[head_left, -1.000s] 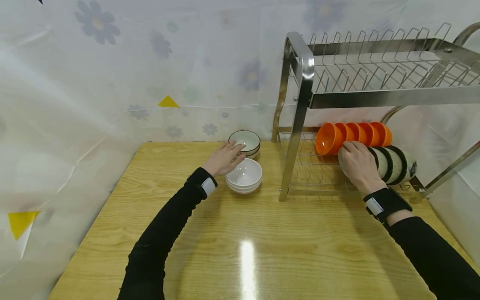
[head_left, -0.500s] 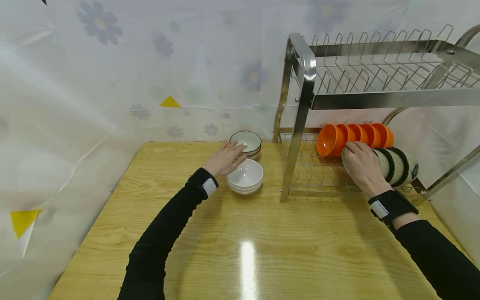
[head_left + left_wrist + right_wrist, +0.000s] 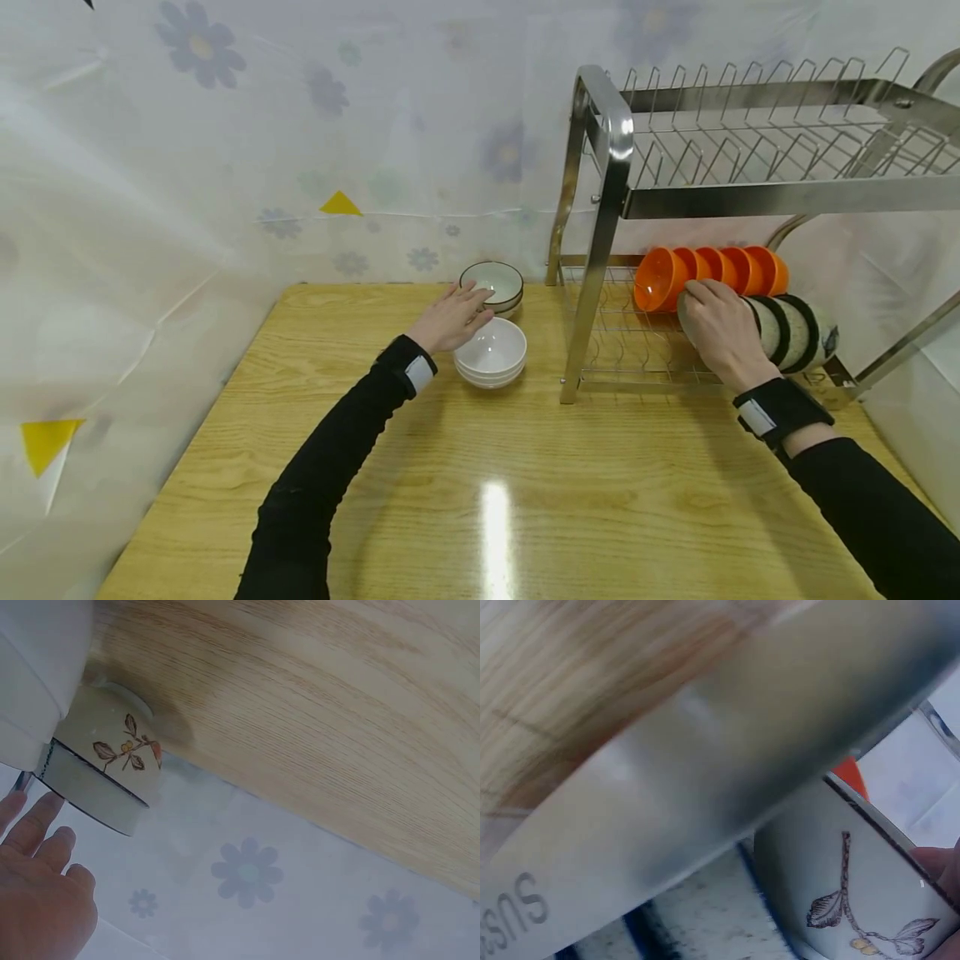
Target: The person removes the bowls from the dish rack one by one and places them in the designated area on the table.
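Note:
My left hand (image 3: pixel 450 321) reaches over the near edge of two bowl stacks, fingers extended and nothing gripped. Under its fingers is a short stack of pale, dark-rimmed bowls (image 3: pixel 504 287); nearer me are stacked white bowls (image 3: pixel 491 354). In the left wrist view the fingertips lie right at the rim of a cream bowl (image 3: pixel 120 739) with a leaf sprig. Inside the rack, my right hand (image 3: pixel 722 329) pinches the rim of a cream bowl (image 3: pixel 862 870) with a similar sprig. That bowl stands on its side at the left end of a row of speckled, dark-rimmed bowls (image 3: pixel 817 333).
A two-tier steel dish rack (image 3: pixel 787 200) stands at right, its upper tier above my right hand. Several orange bowls (image 3: pixel 656 281) lean in a row behind the speckled ones. The rack's lower front rail (image 3: pixel 660 787) crosses the right wrist view. A patterned plastic sheet backs the table (image 3: pixel 420 483).
My right hand has shifted slightly right with the bowl, toward the speckled row, covering more of it, then slightly back left. The left hand has stayed over the stacks.

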Demonstrator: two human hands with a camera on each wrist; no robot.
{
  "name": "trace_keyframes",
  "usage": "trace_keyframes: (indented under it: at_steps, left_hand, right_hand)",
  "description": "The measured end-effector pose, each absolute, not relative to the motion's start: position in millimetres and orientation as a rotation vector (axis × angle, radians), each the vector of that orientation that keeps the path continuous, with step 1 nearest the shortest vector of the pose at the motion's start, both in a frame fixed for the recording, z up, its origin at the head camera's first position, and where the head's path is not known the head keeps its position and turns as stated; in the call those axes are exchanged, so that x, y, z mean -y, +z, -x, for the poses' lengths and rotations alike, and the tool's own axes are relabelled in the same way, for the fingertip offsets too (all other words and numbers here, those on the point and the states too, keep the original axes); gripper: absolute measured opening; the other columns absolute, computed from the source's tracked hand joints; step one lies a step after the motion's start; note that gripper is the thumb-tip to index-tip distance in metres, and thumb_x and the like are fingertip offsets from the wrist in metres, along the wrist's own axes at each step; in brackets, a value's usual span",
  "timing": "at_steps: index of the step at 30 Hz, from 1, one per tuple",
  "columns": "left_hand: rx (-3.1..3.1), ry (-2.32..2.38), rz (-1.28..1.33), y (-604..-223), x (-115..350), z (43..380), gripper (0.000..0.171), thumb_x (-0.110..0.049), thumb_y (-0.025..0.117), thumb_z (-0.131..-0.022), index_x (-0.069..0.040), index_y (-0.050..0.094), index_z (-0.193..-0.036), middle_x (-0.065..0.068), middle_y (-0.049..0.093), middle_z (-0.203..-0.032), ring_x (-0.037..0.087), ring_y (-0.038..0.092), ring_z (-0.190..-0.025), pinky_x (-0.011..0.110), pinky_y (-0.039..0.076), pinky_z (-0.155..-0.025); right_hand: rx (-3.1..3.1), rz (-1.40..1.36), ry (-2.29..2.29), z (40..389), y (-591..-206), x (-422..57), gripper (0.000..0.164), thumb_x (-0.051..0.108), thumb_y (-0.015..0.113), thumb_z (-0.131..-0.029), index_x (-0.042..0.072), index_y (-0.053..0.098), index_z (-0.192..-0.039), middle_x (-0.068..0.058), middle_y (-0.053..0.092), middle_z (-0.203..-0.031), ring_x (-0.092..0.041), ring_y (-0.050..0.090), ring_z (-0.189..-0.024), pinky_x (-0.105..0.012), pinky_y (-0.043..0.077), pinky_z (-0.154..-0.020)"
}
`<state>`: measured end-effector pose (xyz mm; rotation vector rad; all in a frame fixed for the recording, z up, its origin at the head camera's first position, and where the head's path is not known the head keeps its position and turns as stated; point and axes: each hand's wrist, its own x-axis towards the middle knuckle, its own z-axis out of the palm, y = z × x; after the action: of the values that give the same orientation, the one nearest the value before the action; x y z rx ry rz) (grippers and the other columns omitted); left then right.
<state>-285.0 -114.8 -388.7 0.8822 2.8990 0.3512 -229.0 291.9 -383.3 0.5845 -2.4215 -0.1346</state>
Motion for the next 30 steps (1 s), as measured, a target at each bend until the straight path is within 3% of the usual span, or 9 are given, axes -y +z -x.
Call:
trace_keyframes:
  at_steps: [10,13,17,21,23,24,26,28,30]
  left_hand:
    - [-2.892,0.332,-0.88,-386.3,111.8,282.9,0.055,-0.039,0.034,-0.111,-0.012,0.031,-0.159,0.011,0.034,-0.165,0.026,0.016,-0.159,0.043,0.002,-0.132]
    - [-2.899,0.328,-0.891,-385.8,110.8,282.5,0.055,-0.039,0.034,-0.111,-0.013,0.031,-0.159,0.011,0.034,-0.164,0.025,0.016,-0.159,0.042,0.003,-0.133]
    - [-2.9,0.332,-0.906,-384.1,109.9,281.5,0.055,-0.038,0.034,-0.111,-0.013,0.031,-0.159,0.011,0.035,-0.164,0.025,0.016,-0.159,0.044,0.005,-0.133]
    - [-2.893,0.356,-0.924,-382.1,108.9,280.6,0.055,-0.038,0.034,-0.111,-0.013,0.03,-0.159,0.011,0.034,-0.165,0.026,0.016,-0.159,0.043,0.005,-0.133]
    - [-2.894,0.363,-0.94,-381.7,108.3,280.5,0.055,-0.038,0.034,-0.111,-0.012,0.03,-0.159,0.011,0.034,-0.164,0.026,0.016,-0.159,0.043,0.004,-0.133]
    - [-2.897,0.365,-0.952,-381.5,107.8,280.4,0.055,-0.038,0.034,-0.111,-0.012,0.031,-0.159,0.011,0.035,-0.164,0.026,0.017,-0.159,0.043,0.005,-0.133]
    - [-2.898,0.374,-0.971,-380.7,106.1,279.9,0.055,-0.037,0.035,-0.111,-0.012,0.031,-0.159,0.011,0.035,-0.164,0.026,0.017,-0.159,0.043,0.006,-0.133]
    - [-2.9,0.375,-0.994,-379.6,103.1,279.1,0.055,-0.036,0.035,-0.111,-0.012,0.03,-0.159,0.011,0.033,-0.165,0.026,0.017,-0.159,0.043,0.006,-0.133]
    - [-2.9,0.377,-1.023,-377.7,98.0,277.8,0.055,-0.035,0.036,-0.111,-0.011,0.03,-0.159,0.012,0.031,-0.165,0.026,0.017,-0.159,0.043,0.007,-0.133]
  right_hand:
    - [2.476,-0.419,0.438,230.4,-375.8,-284.1,0.032,-0.024,0.056,-0.08,-0.017,0.067,-0.109,-0.033,0.064,-0.119,-0.051,0.057,-0.111,-0.067,0.048,-0.099]
    - [2.45,-0.332,0.521,233.9,-373.1,-280.4,0.041,-0.022,0.049,-0.076,-0.015,0.069,-0.11,-0.032,0.066,-0.121,-0.054,0.06,-0.107,-0.068,0.052,-0.089]
    - [2.399,-0.242,0.668,237.7,-371.5,-276.9,0.05,-0.019,0.043,-0.071,-0.013,0.071,-0.112,-0.03,0.068,-0.121,-0.054,0.063,-0.097,-0.048,0.053,-0.06]
    - [2.374,-0.108,0.856,240.3,-371.1,-273.4,0.052,-0.016,0.042,-0.071,-0.008,0.073,-0.113,-0.024,0.07,-0.122,-0.044,0.055,-0.07,-0.021,0.026,-0.044]
    - [2.368,-0.011,0.997,241.0,-371.5,-272.0,0.053,-0.014,0.041,-0.075,-0.006,0.073,-0.116,-0.021,0.069,-0.126,-0.037,0.053,-0.074,-0.018,0.024,-0.048]
    - [2.363,0.044,1.073,240.8,-371.5,-271.0,0.052,-0.013,0.041,-0.077,-0.004,0.073,-0.118,-0.019,0.069,-0.129,-0.033,0.055,-0.079,-0.014,0.032,-0.052]
    - [2.353,0.156,1.247,240.6,-372.0,-268.8,0.051,-0.009,0.041,-0.083,0.0,0.071,-0.123,-0.015,0.065,-0.137,-0.03,0.059,-0.097,-0.01,0.05,-0.072]
    - [2.336,0.263,1.423,241.1,-372.0,-265.5,0.05,-0.006,0.04,-0.088,0.002,0.068,-0.129,-0.013,0.06,-0.144,-0.026,0.055,-0.124,-0.016,0.052,-0.098]
    - [2.273,0.367,1.65,242.8,-371.1,-260.8,0.051,-0.007,0.039,-0.09,0.003,0.063,-0.134,-0.01,0.055,-0.15,-0.025,0.052,-0.13,-0.023,0.057,-0.094]
